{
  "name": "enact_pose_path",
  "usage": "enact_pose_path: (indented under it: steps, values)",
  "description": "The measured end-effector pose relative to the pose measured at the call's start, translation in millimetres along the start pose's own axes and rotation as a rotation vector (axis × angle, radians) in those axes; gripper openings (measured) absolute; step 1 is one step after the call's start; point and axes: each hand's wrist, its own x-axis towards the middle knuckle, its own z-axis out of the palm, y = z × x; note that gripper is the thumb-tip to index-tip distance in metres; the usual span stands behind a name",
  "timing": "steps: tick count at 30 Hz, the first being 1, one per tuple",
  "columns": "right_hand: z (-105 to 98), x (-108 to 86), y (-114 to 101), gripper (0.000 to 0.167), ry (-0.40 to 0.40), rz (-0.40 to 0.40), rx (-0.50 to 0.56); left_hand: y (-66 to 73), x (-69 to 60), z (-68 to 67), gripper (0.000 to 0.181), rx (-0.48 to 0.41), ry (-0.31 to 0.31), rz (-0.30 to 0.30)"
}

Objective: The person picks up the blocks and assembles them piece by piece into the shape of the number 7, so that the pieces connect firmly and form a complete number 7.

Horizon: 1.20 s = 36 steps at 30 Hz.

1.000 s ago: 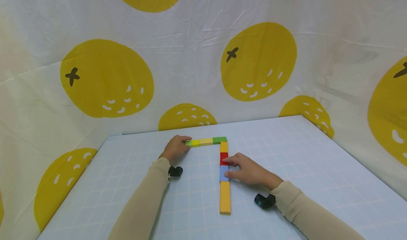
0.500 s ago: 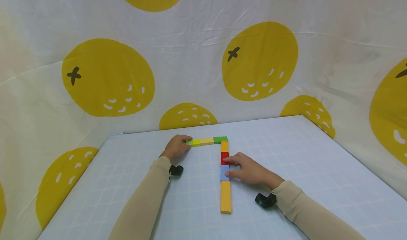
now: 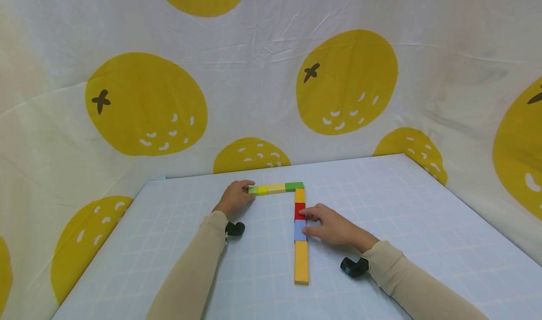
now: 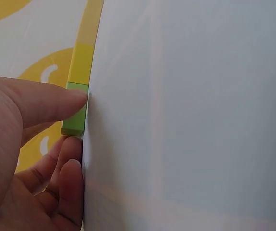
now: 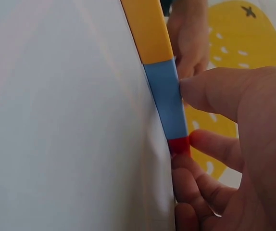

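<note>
Several coloured blocks form a corner on the table. In the head view, my left hand (image 3: 234,197) pinches the light green block (image 3: 253,191) at the left end of the far row, its thumb on the near side. To the right follow a yellow block (image 3: 262,190), a pale yellow block (image 3: 276,188) and a green block (image 3: 294,187). Below run a short orange block (image 3: 299,195), a red block (image 3: 298,207), a blue block (image 3: 299,231) and a long orange block (image 3: 301,263). My right hand (image 3: 332,225) touches red with the index finger and blue with the thumb (image 5: 210,91).
A pale blue checked cloth covers the table (image 3: 415,216). Behind and beside it hangs a white curtain (image 3: 254,84) printed with large yellow fruit. Both wrists carry small black cameras, the left camera (image 3: 235,229) and the right camera (image 3: 354,267).
The blocks and both hands keep their places against each other. The whole head view has shifted very slightly.
</note>
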Motion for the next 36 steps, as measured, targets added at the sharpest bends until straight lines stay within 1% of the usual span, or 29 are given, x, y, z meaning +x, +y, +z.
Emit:
enact_pose_path:
  steps: [5, 8, 13, 16, 17, 22, 24, 29, 33, 36]
  values:
    - [1, 0.8, 0, 0.050, 0.006, 0.032, -0.007, -2.1, -3.5, -1.4, 0.050, -0.022, -0.015, 0.006]
    - [2, 1.4, 0, 0.049, 0.009, 0.038, -0.001, -4.5, -4.7, -2.1, 0.052, -0.036, -0.024, -0.009]
    - [2, 1.1, 0, 0.048, 0.027, 0.023, 0.039, -8.3, -4.3, -3.4, 0.053, -0.040, -0.030, -0.052]
    - [2, 1.9, -1, 0.048, 0.052, 0.041, 0.075, -9.2, -5.3, -4.9, 0.054, -0.040, -0.025, -0.062]
    - [2, 2.4, -2, 0.048, 0.061, 0.054, 0.088, -9.3, -6.4, -5.6, 0.054, -0.037, -0.023, -0.055]
    - [2, 2.8, -1, 0.049, 0.089, 0.111, 0.146, -8.9, -16.6, -8.7, 0.053, -0.043, -0.026, -0.018]
    - [1, 2.5, 1, 0.049, 0.098, 0.119, 0.159, -8.8, -21.2, -9.4, 0.053, -0.045, -0.025, -0.009]
    - [0, 3.4, 4, 0.047, 0.106, 0.114, 0.163, -10.1, -32.9, -12.1, 0.048, -0.034, 0.004, 0.009]
    - [0, 4.7, 3, 0.043, 0.108, 0.113, 0.168, -15.1, -42.1, -15.0, 0.041, -0.049, 0.008, -0.008]
    - [-1, 5.4, 3, 0.040, 0.120, 0.113, 0.174, -20.4, -48.9, -17.8, 0.038, -0.073, 0.006, -0.045]
